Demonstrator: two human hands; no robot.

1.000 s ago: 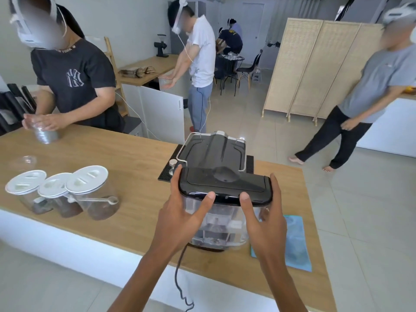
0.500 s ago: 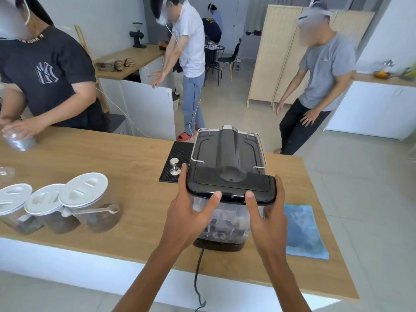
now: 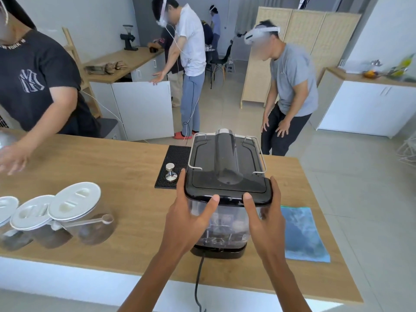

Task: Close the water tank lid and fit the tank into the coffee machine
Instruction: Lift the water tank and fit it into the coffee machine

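Observation:
A clear water tank [image 3: 227, 224] with a black lid [image 3: 227, 188] lying flat and closed on top stands against the back of the black coffee machine [image 3: 225, 154], over the machine's black base. My left hand [image 3: 189, 217] grips the tank's left side, thumb up under the lid's front rim. On the right side my right hand [image 3: 265, 217] grips it the same way. The tank sits upright and looks lined up with the machine's top.
The wooden counter [image 3: 126, 167] carries a black rubber mat [image 3: 175, 163] with a metal tamper [image 3: 171, 172], three white-lidded jars [image 3: 74, 199] with a scoop at the left, and a blue cloth [image 3: 301, 233] at the right. A black cable [image 3: 199, 280] hangs over the near edge. Several people stand beyond.
The tank has come lower and closer against the machine, both hands still on its sides. The person in grey has walked in behind the counter; the view tilted down.

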